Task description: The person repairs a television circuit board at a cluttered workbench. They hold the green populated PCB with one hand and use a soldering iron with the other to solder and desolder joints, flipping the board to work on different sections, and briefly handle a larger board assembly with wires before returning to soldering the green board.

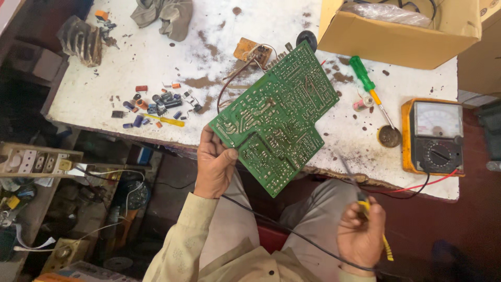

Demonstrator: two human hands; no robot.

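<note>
Left hand (pixel 214 167) grip clamped on lower corner of green circuit board (pixel 276 117), held solder-side up above worktop (pixel 156 57) edge; right hand (pixel 360 235) closed round soldering iron (pixel 352 183) just below board: risk of tip bridging tracks, board slipping.

Circuit board (pixel 276 117): green laminate, semi-gloss, with dull silver solder tracks and joints. Workbench top (pixel 156 57): white painted surface, matt, chipped and stained brown. Cardboard box (pixel 402 39): plain tan paperboard, matt. Screwdriver (pixel 368 86): glossy green plastic handle, bare metal shaft. Multimeter (pixel 432 137): orange plastic or rubber casing, black face, clear glossy window. Rag (pixel 164 14): grey cloth, crumpled, matt. Soldering iron (pixel 360 201): metal tip, yellow plastic grip.
</note>
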